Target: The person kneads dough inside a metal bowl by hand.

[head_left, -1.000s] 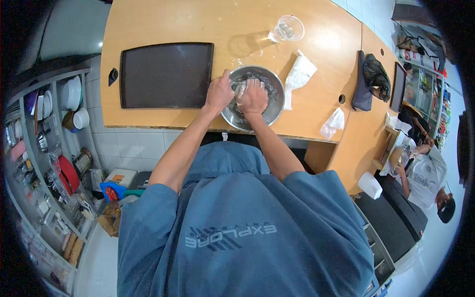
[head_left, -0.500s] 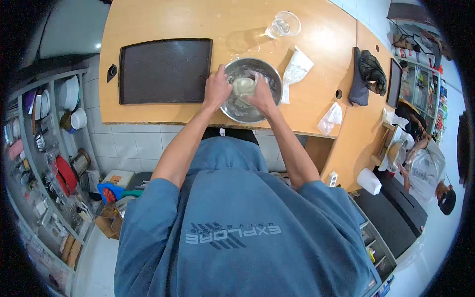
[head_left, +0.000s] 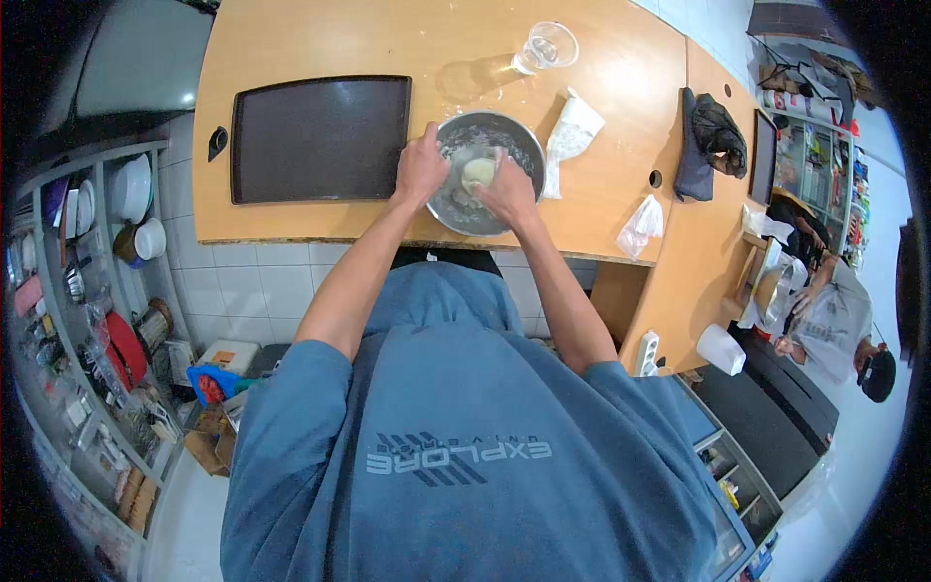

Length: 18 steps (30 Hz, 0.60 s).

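A round metal bowl [head_left: 448, 211] stands near the front edge of the wooden table [head_left: 621, 58], with a pale lump of dough [head_left: 478, 174] inside. My left hand [head_left: 423, 167] is closed on the bowl's left rim. Inside the bowl, my right hand [head_left: 506, 190] has its fingers curled against the right side of the dough. White residue marks the bowl's inner wall.
Left of the bowl lies a dark tray [head_left: 320, 141]. A clear plastic cup [head_left: 551, 47] and a white bag [head_left: 572, 131] are to the right, with a small plastic bag [head_left: 640, 228] farther on. Another person [head_left: 834, 315] is at the far right.
My right hand has gone from pressing flat over the dough to its right side, so the dough now shows. My left hand stays at the rim. The whole view has shifted slightly.
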Each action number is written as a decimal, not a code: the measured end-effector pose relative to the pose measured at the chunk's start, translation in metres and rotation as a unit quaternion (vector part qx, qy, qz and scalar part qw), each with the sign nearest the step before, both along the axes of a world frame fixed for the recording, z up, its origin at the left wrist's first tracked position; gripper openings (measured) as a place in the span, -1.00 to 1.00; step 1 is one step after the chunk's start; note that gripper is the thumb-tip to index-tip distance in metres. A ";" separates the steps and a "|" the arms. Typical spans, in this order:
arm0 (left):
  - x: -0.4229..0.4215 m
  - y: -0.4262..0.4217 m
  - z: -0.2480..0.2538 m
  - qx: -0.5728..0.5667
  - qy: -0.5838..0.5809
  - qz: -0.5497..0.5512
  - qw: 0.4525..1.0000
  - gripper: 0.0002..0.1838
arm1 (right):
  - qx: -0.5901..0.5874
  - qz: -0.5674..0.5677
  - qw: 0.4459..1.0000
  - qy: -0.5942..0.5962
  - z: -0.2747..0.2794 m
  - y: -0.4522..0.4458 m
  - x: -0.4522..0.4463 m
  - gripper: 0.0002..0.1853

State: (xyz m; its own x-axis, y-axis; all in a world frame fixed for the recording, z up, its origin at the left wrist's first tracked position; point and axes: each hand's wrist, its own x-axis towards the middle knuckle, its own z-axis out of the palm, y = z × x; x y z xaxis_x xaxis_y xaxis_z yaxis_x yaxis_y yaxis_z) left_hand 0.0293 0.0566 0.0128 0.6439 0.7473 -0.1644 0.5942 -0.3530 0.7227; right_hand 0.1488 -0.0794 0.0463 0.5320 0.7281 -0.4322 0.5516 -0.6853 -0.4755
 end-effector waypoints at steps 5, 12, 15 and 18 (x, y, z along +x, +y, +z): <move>0.000 0.000 0.004 -0.007 -0.006 -0.001 1.000 -0.70 | 0.005 0.031 0.992 -0.124 -0.011 -0.005 -0.016 -0.35; -0.001 0.000 -0.002 -0.008 -0.011 -0.012 1.000 -0.71 | 0.000 -0.077 0.993 -0.093 0.016 0.009 -0.030 -0.51; 0.000 -0.001 -0.002 -0.008 0.000 -0.012 1.000 -0.70 | 0.008 -0.033 0.992 -0.120 0.005 0.012 -0.032 -0.55; 0.001 -0.001 -0.003 -0.017 -0.006 -0.017 1.000 -0.71 | 0.056 0.000 0.990 -0.133 -0.005 0.014 -0.041 -0.60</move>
State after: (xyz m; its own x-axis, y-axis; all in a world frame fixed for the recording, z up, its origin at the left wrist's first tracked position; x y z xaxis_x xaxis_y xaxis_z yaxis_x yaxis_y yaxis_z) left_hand 0.0299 0.0560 0.0103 0.6706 0.7192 -0.1816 0.5738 -0.3478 0.7415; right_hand 0.1077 -0.0653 0.0415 0.6153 0.7639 -0.1947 0.6677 -0.6363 -0.3865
